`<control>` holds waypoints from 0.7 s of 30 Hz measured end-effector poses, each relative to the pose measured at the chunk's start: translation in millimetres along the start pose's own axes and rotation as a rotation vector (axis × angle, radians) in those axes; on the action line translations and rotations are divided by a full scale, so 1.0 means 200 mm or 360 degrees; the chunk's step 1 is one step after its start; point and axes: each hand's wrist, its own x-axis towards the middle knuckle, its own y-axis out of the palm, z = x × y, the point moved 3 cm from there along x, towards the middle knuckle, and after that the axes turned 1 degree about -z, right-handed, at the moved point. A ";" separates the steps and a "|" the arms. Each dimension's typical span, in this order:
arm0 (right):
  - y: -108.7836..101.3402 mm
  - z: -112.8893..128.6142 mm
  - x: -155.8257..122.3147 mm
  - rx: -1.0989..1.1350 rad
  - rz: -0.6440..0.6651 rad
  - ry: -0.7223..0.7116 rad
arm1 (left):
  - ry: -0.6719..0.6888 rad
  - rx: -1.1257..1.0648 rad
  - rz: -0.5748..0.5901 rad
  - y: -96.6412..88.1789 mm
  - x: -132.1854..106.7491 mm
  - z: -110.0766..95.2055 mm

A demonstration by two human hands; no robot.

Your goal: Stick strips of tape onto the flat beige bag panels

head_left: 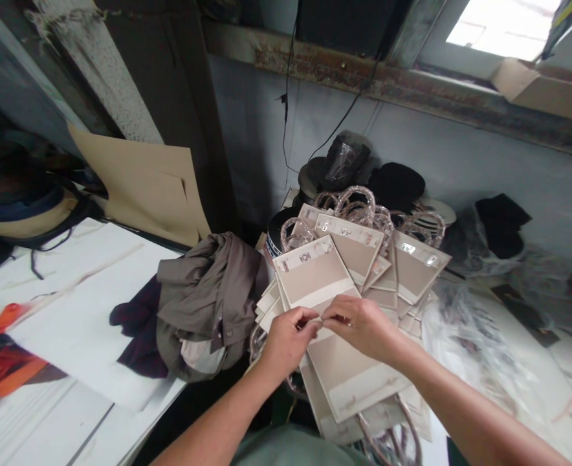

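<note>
Over a stack of beige handbag bodies, my left hand [288, 340] and my right hand [366, 323] meet with fingertips pinched close together. Whatever lies between the fingertips is too small to make out. Directly beneath them is a flat beige bag body [351, 362], with a paler band along its lower end. Its upper part [318, 268] carries a small metal fitting near the top edge. More beige bag bodies [419, 265] lie fanned out behind, with plastic-wrapped looped handles [356, 200] at the far end. Other handles [402, 430] stick out at the near end.
A grey-brown garment [208, 298] is heaped on the left, beside a white table [106, 278]. Clear plastic wrapping [475, 343] lies to the right. Black rolls [395, 184] stand against the wall, where dark cables [286, 123] hang. A cardboard sheet [145, 184] leans at left.
</note>
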 end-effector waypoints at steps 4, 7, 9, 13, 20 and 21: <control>-0.01 -0.03 0.00 -0.0090 -0.0038 0.0075 | 0.0123 0.0044 0.0114 0.01 0.00 -0.03; -0.01 -0.04 -0.01 -0.0106 -0.0015 0.0096 | 0.0110 0.0027 0.0107 0.01 -0.01 -0.03; 0.00 -0.04 -0.02 -0.0144 0.0012 0.0121 | 0.0039 0.0010 0.0065 0.01 -0.01 -0.03; 0.01 -0.02 -0.01 -0.0282 0.0036 0.0099 | 0.0004 0.0124 0.0117 -0.01 -0.01 -0.05; -0.02 -0.01 -0.03 -0.0291 0.0011 0.0003 | 0.0416 0.0388 0.0240 -0.04 0.00 -0.15; -0.02 -0.01 -0.03 -0.0309 0.0011 -0.0031 | 0.0450 0.0375 0.0227 -0.04 0.00 -0.15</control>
